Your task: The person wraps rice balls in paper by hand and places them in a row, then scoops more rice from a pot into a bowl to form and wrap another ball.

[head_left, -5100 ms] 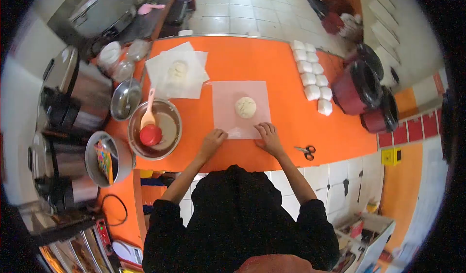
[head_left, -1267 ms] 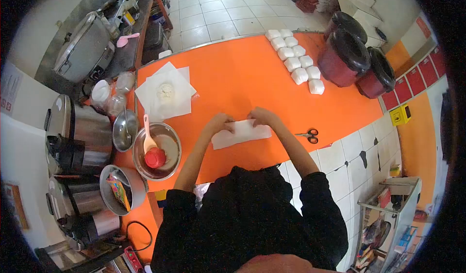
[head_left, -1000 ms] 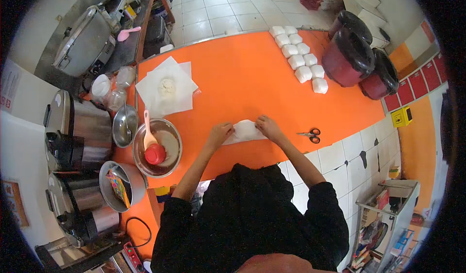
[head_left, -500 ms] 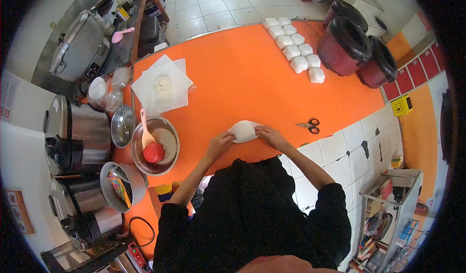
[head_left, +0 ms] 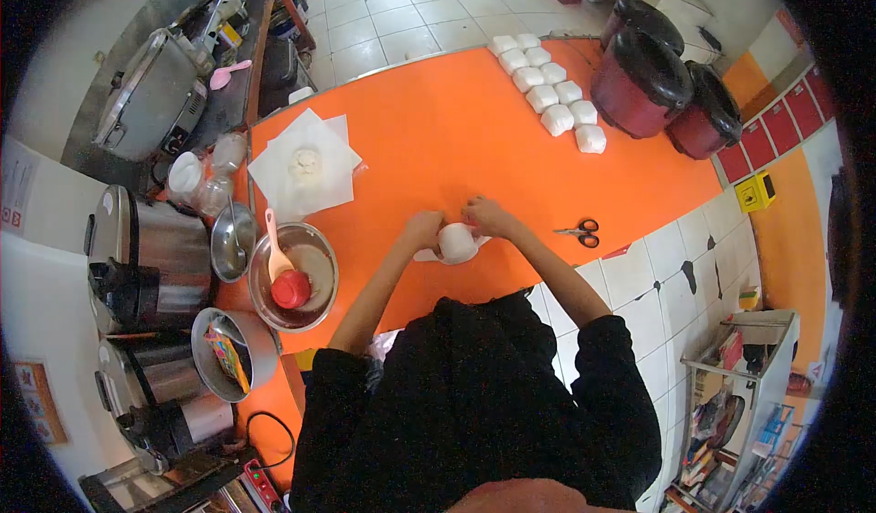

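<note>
1 white paper parcel (head_left: 456, 242) is set on the orange bench (head_left: 429, 139) close to the near edge, directly before the dark-clothed person, with paper flaps spread at its left and right. It is flanked by 2 hands: the left hand (head_left: 422, 228) is curled against its left side, and the right hand (head_left: 484, 214) is bent over at its far right corner. The fingertips are partly hidden, so whether the paper is pinched by either hand cannot be told. To the left, a steel bowl (head_left: 321, 258) is occupied by a red cup (head_left: 290, 289) and a peach-coloured spoon (head_left: 276, 256). To the right, well apart from the right hand, black-handled scissors (head_left: 578, 231) are laid with the blades pointed left. Farther off at the left, white paper sheets (head_left: 333, 185) are overlapped, and a pale round lump (head_left: 305, 164) is seen on or beneath them. Toward the far right, 11 white packets (head_left: 542, 100) are lined up in 2 rows, near 3 dark red pots (head_left: 639, 98). Beyond the bench, a tiled floor (head_left: 429, 7) is seen.
</note>
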Available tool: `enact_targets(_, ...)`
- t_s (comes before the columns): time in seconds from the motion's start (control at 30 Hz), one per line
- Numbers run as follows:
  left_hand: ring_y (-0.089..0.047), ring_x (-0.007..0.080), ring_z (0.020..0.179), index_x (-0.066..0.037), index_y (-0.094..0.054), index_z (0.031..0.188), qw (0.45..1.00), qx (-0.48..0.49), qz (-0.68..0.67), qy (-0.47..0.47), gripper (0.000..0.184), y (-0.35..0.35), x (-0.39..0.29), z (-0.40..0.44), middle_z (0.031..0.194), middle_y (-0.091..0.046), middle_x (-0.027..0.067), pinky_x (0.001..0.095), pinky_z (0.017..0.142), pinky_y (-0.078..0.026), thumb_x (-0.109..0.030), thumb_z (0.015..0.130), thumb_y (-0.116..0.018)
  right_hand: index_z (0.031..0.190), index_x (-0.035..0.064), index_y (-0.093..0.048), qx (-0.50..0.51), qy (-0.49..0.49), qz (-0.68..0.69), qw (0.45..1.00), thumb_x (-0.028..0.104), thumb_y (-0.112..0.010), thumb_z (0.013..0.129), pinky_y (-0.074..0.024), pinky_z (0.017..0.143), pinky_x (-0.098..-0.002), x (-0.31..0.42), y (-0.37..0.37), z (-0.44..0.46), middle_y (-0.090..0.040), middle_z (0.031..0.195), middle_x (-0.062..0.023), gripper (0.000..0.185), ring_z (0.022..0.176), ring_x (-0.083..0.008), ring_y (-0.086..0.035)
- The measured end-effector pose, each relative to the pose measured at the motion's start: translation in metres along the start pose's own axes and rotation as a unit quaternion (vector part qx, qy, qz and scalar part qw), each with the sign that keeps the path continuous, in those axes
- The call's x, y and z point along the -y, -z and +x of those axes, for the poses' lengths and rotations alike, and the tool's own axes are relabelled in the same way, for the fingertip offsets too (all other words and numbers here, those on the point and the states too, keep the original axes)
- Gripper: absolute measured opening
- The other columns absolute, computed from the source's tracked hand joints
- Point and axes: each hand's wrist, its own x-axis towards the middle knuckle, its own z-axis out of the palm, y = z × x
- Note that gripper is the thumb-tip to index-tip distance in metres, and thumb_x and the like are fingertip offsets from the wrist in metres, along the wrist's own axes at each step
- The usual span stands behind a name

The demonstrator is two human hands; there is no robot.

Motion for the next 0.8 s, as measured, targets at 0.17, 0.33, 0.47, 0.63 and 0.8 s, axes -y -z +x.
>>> enact_targets(0.17,-0.061,0.0202,0.076,-0.003,-0.063,0.084,0.969,0.029,-0.237,-0.065,0.044,-0.002,-0.006,-0.030,0.081,-0.063,0.0076,0.0329,0.067,-0.048,-0.017,0.047,-0.082,0.084,0.0075,-0.056,0.085,0.098,0.366,0.922,0.006,-0.069,0.065,-0.0448,0.069,-0.0309,0.006,0.019,-0.020,-0.058,0.084,-0.0038,0.023,0.084,-0.0163,-0.054)
enact_targets(0.33,-0.060,0.0111,0.068,0.000,-0.063,0.087,0.857,0.080,-0.509,-0.002,0.034,0.036,-0.057,-0.081,0.080,-0.066,0.0058,0.0279,0.060,-0.049,-0.005,0.056,-0.075,0.087,0.0050,-0.057,0.089,0.021,0.673,0.734,0.009,-0.069,0.073,-0.0467,0.064,-0.0262,0.023,0.014,-0.057,-0.060,0.083,-0.0029,0.019,0.071,-0.0133,-0.057)
enact_targets(0.47,-0.060,0.0092,0.066,0.000,-0.063,0.087,0.758,0.011,-0.643,-0.108,0.026,0.015,-0.053,-0.078,0.078,-0.066,0.0051,0.0256,0.062,-0.049,0.003,0.062,-0.069,0.088,0.0062,-0.058,0.025,-0.035,0.853,0.521,0.015,-0.067,0.077,-0.0486,0.066,-0.0261,0.079,0.018,-0.070,-0.061,0.086,-0.0019,0.016,0.074,-0.0111,-0.058)
enact_targets(0.63,-0.059,0.0102,0.079,-0.001,-0.062,0.090,0.653,-0.131,-0.746,-0.007,0.017,0.002,-0.099,-0.052,0.085,-0.064,0.0062,0.0245,0.065,-0.048,0.001,0.073,-0.063,0.088,0.0067,-0.057,-0.095,-0.133,0.886,0.434,0.011,-0.061,0.081,-0.0493,0.067,-0.0255,0.101,0.067,-0.082,-0.061,0.087,-0.0016,0.009,0.077,-0.0114,-0.059)
enact_targets(0.8,-0.057,0.0163,0.093,0.000,-0.056,0.103,0.635,-0.173,-0.752,-0.019,0.020,-0.031,-0.098,-0.022,0.100,-0.059,0.0092,0.0306,0.078,-0.048,-0.007,0.085,-0.055,0.085,0.0054,-0.060,-0.177,-0.054,0.787,0.589,0.003,-0.065,0.076,-0.0476,0.063,-0.0244,0.018,0.058,-0.115,-0.062,0.081,-0.0031,0.011,0.071,-0.0110,-0.059)
